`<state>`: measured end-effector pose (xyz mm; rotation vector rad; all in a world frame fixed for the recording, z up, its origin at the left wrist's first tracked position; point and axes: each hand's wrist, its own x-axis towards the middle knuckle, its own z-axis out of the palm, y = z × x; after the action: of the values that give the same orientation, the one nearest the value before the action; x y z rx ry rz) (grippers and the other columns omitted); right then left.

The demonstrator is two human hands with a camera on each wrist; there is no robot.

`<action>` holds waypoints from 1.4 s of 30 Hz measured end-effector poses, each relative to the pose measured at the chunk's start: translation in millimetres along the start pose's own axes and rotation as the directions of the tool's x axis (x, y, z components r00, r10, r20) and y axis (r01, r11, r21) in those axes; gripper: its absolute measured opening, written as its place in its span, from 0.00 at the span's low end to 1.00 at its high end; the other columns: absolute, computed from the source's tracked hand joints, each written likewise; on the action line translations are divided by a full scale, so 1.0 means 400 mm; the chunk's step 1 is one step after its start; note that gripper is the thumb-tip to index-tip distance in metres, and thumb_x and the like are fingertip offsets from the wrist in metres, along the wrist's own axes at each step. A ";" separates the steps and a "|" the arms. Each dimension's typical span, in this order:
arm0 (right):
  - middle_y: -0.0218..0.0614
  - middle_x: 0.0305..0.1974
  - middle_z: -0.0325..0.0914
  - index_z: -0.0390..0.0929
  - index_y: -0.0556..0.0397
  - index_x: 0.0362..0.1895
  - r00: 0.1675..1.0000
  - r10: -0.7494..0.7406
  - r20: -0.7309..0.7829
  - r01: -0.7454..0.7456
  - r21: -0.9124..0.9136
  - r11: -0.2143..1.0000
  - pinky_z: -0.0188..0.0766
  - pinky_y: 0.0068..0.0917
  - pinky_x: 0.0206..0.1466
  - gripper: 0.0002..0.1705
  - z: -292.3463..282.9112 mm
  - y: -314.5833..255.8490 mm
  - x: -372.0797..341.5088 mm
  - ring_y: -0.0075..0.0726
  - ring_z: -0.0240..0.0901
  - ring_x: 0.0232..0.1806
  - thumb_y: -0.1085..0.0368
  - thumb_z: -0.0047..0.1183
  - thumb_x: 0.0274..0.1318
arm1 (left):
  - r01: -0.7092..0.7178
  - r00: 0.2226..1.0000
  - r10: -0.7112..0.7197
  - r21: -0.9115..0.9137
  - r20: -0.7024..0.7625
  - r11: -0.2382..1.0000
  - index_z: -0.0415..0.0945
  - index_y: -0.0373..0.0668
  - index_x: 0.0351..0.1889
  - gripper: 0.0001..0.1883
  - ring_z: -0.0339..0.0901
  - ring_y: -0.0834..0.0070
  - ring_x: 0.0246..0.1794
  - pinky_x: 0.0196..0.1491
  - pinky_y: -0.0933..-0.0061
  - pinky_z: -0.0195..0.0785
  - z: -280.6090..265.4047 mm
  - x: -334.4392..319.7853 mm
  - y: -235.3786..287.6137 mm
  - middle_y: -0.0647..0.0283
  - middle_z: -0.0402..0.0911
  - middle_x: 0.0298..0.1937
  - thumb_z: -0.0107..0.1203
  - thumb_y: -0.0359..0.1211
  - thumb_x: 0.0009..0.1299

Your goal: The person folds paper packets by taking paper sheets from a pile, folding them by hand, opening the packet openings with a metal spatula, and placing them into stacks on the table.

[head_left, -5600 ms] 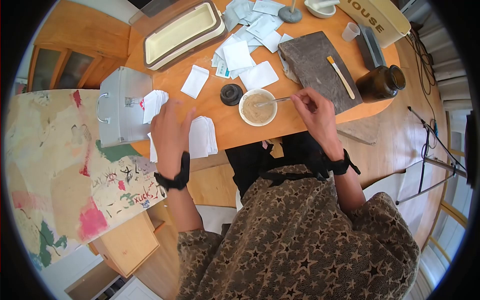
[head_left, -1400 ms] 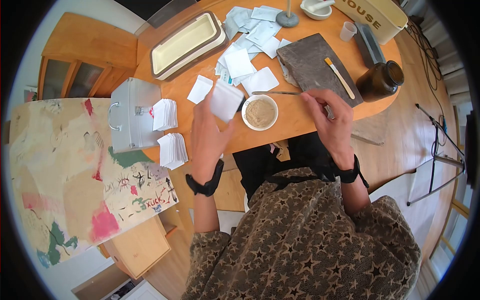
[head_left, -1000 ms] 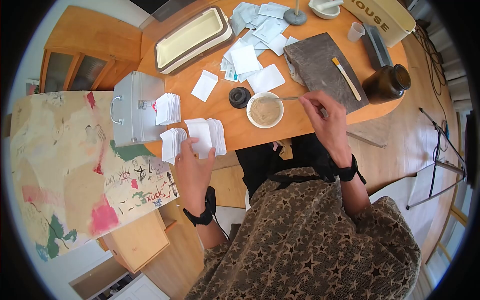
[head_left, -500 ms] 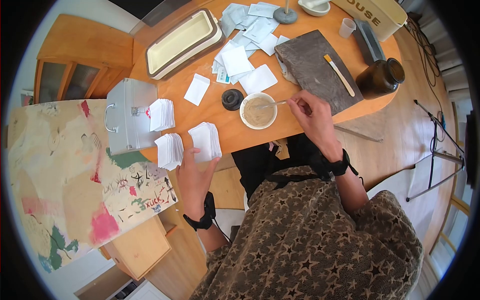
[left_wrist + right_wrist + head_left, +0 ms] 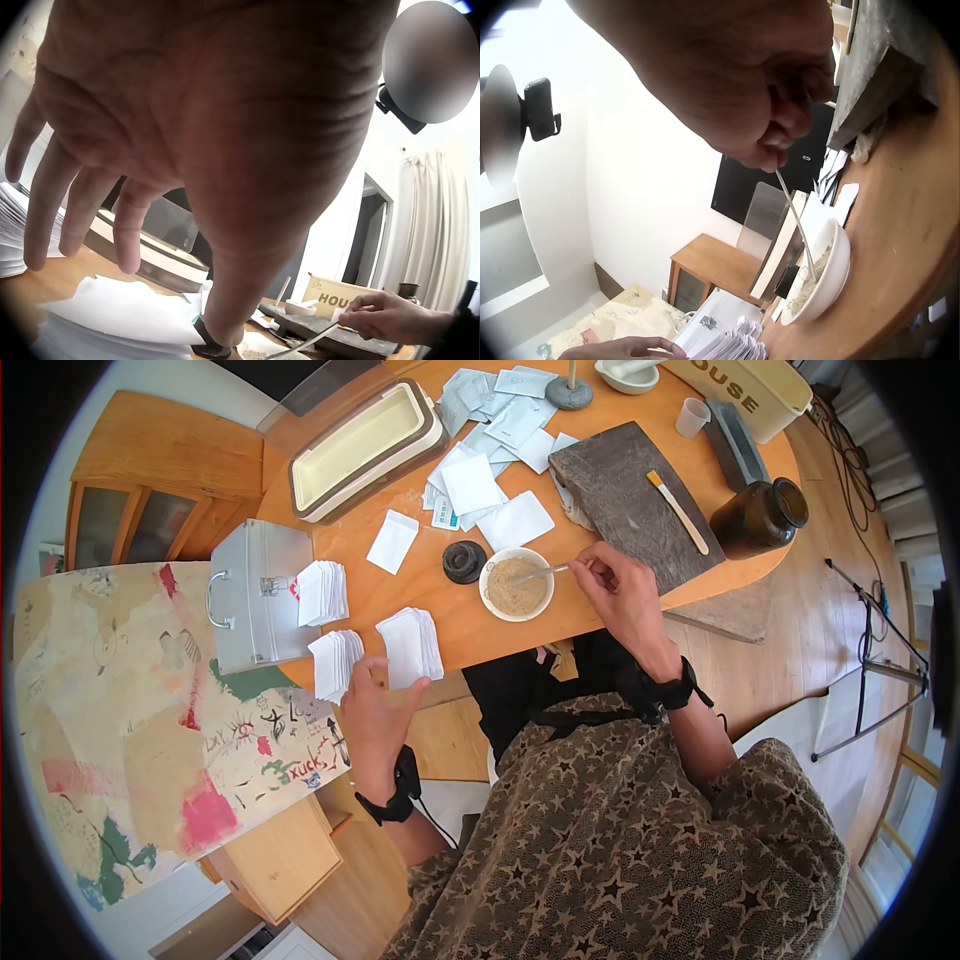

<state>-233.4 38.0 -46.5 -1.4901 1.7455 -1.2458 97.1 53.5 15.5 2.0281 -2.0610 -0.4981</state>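
In the head view, my left hand [image 5: 375,722] is beside the near edge of a stack of white paper envelopes [image 5: 408,645], its fingers loosely extended and holding nothing. The left wrist view has the spread fingers and thumb over the stack's top sheet [image 5: 124,311]. My right hand [image 5: 622,592] pinches a slim metal spatula [image 5: 553,569] between thumb and fingertips. The spatula's lower end dips into beige powder [image 5: 512,598] in a small white bowl [image 5: 547,600]. In the right wrist view, the spatula [image 5: 795,214] slants down to the powder, its tip covered.
Two more envelope stacks, one near [image 5: 335,663] and one farther [image 5: 322,593], stand by a silver case [image 5: 255,600]. Around the bowl are a black lid [image 5: 464,561], a single envelope [image 5: 392,541] and a dark slab [image 5: 625,490] bearing a brush [image 5: 680,515]. A brown jar [image 5: 750,525] stands right.
My left hand has moved from beside the bowl, where it held a white envelope, back to the stack and released it. The spatula, earlier lifted over the bowl, has gone down into the powder.
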 end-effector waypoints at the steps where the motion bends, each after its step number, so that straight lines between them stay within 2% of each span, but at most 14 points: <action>1: 0.38 0.18 0.68 0.80 0.56 0.34 1.000 0.002 -0.004 -0.002 0.003 1.000 0.62 0.33 0.24 0.09 -0.001 -0.001 0.001 0.35 0.60 0.18 0.65 0.64 0.62 | 0.006 1.000 -0.006 -0.003 -0.012 1.000 0.71 0.42 0.53 0.32 0.80 0.51 0.44 0.48 0.52 0.70 -0.010 0.008 0.003 0.52 0.82 0.48 0.75 0.46 0.59; 9: 0.39 0.18 0.68 0.80 0.57 0.34 1.000 0.011 -0.001 -0.011 -0.002 1.000 0.62 0.33 0.24 0.09 -0.001 0.005 0.002 0.35 0.60 0.17 0.65 0.64 0.62 | -0.081 0.992 0.081 0.005 -0.093 0.997 0.73 0.41 0.55 0.30 0.78 0.49 0.49 0.51 0.52 0.70 -0.060 0.107 0.024 0.51 0.83 0.49 0.73 0.45 0.62; 15: 0.38 0.17 0.68 0.80 0.57 0.34 1.000 0.023 -0.017 -0.023 0.010 1.000 0.61 0.32 0.24 0.09 -0.003 0.011 0.002 0.34 0.60 0.17 0.65 0.64 0.62 | -0.127 0.989 0.135 0.123 -0.059 0.984 0.73 0.43 0.56 0.27 0.79 0.49 0.50 0.52 0.53 0.70 -0.049 0.230 0.017 0.51 0.84 0.51 0.70 0.45 0.64; 17: 0.37 0.17 0.67 0.79 0.57 0.34 0.999 0.007 -0.036 -0.005 0.046 0.999 0.61 0.31 0.24 0.09 -0.005 0.011 0.004 0.32 0.58 0.17 0.66 0.65 0.62 | -0.170 0.985 0.172 0.184 0.010 0.968 0.73 0.42 0.57 0.30 0.82 0.50 0.55 0.54 0.60 0.74 -0.038 0.284 0.011 0.47 0.85 0.52 0.70 0.49 0.65; 24: 0.35 0.18 0.66 0.79 0.58 0.35 0.998 0.019 -0.060 -0.017 0.045 0.999 0.60 0.29 0.25 0.10 -0.027 -0.003 -0.001 0.29 0.58 0.19 0.66 0.64 0.63 | -0.227 0.974 0.212 0.275 0.086 0.934 0.73 0.43 0.56 0.29 0.83 0.52 0.54 0.53 0.58 0.75 0.053 0.470 -0.007 0.51 0.86 0.52 0.70 0.48 0.64; 27: 0.36 0.18 0.66 0.79 0.59 0.35 0.997 0.042 -0.070 -0.038 0.062 0.997 0.60 0.29 0.25 0.10 -0.043 -0.011 -0.005 0.27 0.58 0.19 0.66 0.64 0.64 | -0.219 0.974 0.187 0.320 0.126 0.922 0.72 0.44 0.55 0.29 0.83 0.54 0.53 0.53 0.58 0.75 0.092 0.514 -0.021 0.52 0.86 0.51 0.70 0.48 0.63; 29: 0.36 0.18 0.66 0.78 0.60 0.35 0.996 0.062 -0.061 -0.058 0.066 0.996 0.60 0.28 0.25 0.10 -0.051 -0.013 -0.009 0.27 0.58 0.20 0.65 0.63 0.65 | -0.135 0.983 0.079 0.354 0.167 0.925 0.73 0.45 0.55 0.29 0.83 0.55 0.53 0.58 0.52 0.69 0.113 0.536 -0.033 0.53 0.86 0.51 0.72 0.45 0.60; 30: 0.36 0.18 0.66 0.78 0.60 0.35 0.996 0.065 -0.068 -0.061 0.065 0.996 0.60 0.28 0.25 0.10 -0.054 -0.011 -0.010 0.27 0.58 0.20 0.65 0.63 0.65 | -0.142 0.982 0.085 0.354 0.170 0.924 0.73 0.45 0.55 0.29 0.83 0.55 0.53 0.58 0.52 0.69 0.120 0.540 -0.037 0.53 0.86 0.51 0.72 0.45 0.60; 32: 0.37 0.19 0.67 0.79 0.59 0.35 0.994 0.074 -0.077 -0.067 0.078 0.995 0.61 0.29 0.26 0.10 -0.056 -0.008 -0.013 0.28 0.59 0.20 0.65 0.63 0.64 | -0.100 0.983 0.033 0.373 0.183 0.922 0.73 0.46 0.55 0.29 0.83 0.57 0.53 0.62 0.49 0.64 0.130 0.546 -0.049 0.55 0.86 0.50 0.71 0.45 0.60; 36: 0.39 0.19 0.70 0.79 0.58 0.36 0.997 0.050 -0.056 -0.048 0.025 0.999 0.64 0.32 0.26 0.09 -0.049 -0.005 -0.015 0.34 0.63 0.19 0.65 0.63 0.63 | -0.112 0.986 0.048 0.413 0.162 0.904 0.72 0.46 0.55 0.28 0.83 0.58 0.54 0.63 0.47 0.62 0.130 0.533 -0.040 0.56 0.86 0.50 0.71 0.45 0.60; 38: 0.41 0.20 0.73 0.80 0.57 0.36 0.998 0.052 -0.019 -0.052 0.014 0.999 0.67 0.35 0.28 0.08 -0.041 0.000 -0.015 0.41 0.69 0.21 0.65 0.63 0.61 | -0.097 0.988 0.037 0.417 0.151 0.904 0.72 0.47 0.56 0.28 0.83 0.58 0.55 0.65 0.45 0.59 0.127 0.533 -0.039 0.56 0.86 0.50 0.70 0.45 0.60; 42: 0.42 0.21 0.74 0.80 0.57 0.36 0.999 0.054 -0.001 -0.054 -0.022 0.998 0.69 0.37 0.29 0.09 -0.035 -0.003 -0.015 0.45 0.72 0.22 0.65 0.63 0.62 | -0.084 0.987 0.016 0.425 0.161 0.901 0.72 0.48 0.56 0.29 0.82 0.58 0.56 0.66 0.43 0.57 0.125 0.540 -0.042 0.57 0.85 0.53 0.70 0.45 0.60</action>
<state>-243.1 48.2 -40.3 -1.4458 1.7933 -1.2036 86.7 -156.9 -55.9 2.2176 -2.4931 -0.2033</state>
